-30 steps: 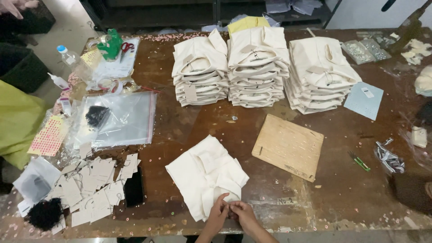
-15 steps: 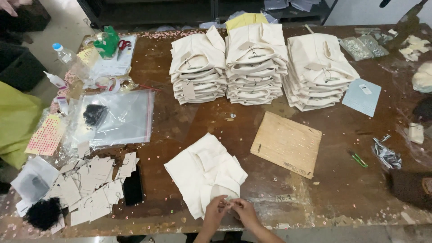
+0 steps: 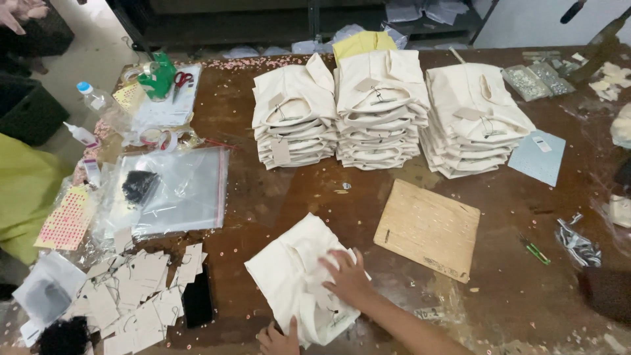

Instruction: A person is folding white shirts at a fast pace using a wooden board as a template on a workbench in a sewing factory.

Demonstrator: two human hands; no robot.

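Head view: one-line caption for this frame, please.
Both hands, left hand and right hand, press a folded cream garment on the wooden table.

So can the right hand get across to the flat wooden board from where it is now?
Probably yes. The right hand rests on the folded cream garment, and the flat wooden board lies just to its right with only bare brown tabletop between them.
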